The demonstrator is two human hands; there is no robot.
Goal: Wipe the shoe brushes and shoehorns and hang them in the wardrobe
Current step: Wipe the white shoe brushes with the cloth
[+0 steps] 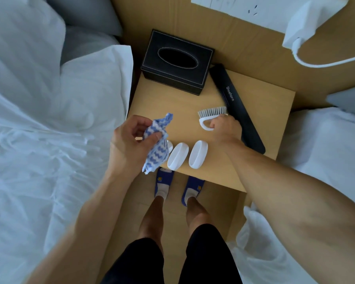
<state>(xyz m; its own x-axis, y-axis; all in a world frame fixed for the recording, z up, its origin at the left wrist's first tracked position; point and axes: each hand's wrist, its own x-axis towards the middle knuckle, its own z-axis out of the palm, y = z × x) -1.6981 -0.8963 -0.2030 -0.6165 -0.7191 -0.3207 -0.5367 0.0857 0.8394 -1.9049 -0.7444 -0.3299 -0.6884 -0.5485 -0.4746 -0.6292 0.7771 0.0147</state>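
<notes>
Shoehorn (237, 108) first, the biggest of the task's things: a long black case printed "Shoehorn" lies slantwise along the right side of the bedside table (172, 103), from the tissue box down toward the table's right edge. It looks stiff, light and smooth, likely a bit slippery, so a grip around the middle seems safest. The right hand (225, 128) lies just beside it, perhaps touching.

Next in size, the shoe brush (211, 116) sits at centre frame, grey bristles pointing up-frame, with its white loop handle gripped by the right hand's curled fingers. Hard plastic, light; that loop is the natural hold and probably what it hangs by.

Two white brushes (188, 155) lie back-up side by side at the table's near edge, with a third one mostly hidden behind the cloth. Their smooth domed backs may slip; the sides look easier to take.

The left hand (129, 140) pinches a soft blue-and-white cloth (155, 144), bunched and hanging, left of centre.

Around: a black tissue box (176, 62) at the table's upper left and white bedding (39, 119) filling the left of the frame. Nothing blocks the brushes; the wardrobe is out of sight.
</notes>
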